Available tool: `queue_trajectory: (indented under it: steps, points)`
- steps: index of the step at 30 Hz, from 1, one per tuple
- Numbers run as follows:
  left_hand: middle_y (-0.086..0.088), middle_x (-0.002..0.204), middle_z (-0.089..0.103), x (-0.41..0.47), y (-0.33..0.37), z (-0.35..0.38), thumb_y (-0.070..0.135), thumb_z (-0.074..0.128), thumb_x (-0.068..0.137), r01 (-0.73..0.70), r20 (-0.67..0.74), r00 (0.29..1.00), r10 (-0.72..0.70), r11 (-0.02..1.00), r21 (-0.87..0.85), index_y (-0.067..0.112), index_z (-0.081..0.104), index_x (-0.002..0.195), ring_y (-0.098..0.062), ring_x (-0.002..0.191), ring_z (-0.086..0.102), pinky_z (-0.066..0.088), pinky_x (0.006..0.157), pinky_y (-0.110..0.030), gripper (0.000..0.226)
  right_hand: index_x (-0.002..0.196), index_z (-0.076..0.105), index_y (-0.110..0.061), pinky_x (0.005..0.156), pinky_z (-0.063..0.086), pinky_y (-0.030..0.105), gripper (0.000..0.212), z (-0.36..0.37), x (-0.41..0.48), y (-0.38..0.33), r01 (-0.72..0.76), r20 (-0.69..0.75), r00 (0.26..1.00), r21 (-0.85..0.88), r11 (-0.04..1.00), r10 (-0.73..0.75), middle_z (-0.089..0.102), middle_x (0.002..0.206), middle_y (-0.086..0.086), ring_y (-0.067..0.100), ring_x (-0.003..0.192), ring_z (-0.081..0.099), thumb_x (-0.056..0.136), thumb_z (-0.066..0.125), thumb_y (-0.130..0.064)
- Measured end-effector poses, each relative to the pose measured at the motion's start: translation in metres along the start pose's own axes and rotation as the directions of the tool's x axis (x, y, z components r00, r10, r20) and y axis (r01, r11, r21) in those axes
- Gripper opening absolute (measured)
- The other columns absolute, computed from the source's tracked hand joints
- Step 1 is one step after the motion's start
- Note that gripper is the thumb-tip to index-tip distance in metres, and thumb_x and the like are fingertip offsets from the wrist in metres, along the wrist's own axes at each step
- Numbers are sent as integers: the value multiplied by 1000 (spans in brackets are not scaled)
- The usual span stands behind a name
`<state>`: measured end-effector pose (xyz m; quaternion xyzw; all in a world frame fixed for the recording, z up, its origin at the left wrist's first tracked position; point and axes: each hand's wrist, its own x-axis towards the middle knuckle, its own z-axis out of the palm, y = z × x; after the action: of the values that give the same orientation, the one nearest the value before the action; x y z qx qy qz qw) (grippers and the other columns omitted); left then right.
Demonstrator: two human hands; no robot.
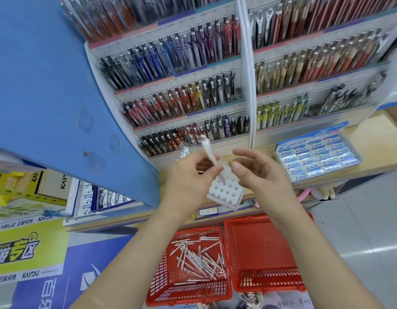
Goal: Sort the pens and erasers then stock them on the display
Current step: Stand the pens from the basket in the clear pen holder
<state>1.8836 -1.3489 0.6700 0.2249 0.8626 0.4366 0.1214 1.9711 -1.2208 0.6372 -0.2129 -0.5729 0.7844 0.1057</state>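
The left hand (188, 175) pinches a white pen (212, 158), tip down at the white holder (225, 190) with holes. The right hand (257, 172) holds nothing, just right of it. Hold the pen straight, aim at one hole, push softly.

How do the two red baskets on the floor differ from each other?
The left basket holds a loose heap of white pens; the right basket shows none in its visible part. The right basket sits slightly nearer the shelf than the left basket. Both are red slotted plastic, side by side.
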Motion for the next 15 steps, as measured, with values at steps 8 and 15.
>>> queue_trajectory:
  steps: [8,15]
  points:
    - [-5,80,64,7,2,-16,0,70,79,210,57,977,-206,866,-454,9,65,98,-17,71,63,55,66,-26,21,87,73,-17,52,41,15,11,-1,8,21,-78,45,996,-28,997,79,64,64,-3,6,55,52,90,62,-14]
    - [-12,72,70,29,-8,-44,1,67,82,186,-61,975,-214,935,-303,9,70,84,-19,63,67,58,64,-26,9,90,70,-25,59,43,18,8,-8,20,38,-22,-118,993,-228,973,-5,63,70,-3,7,61,52,85,69,-19]
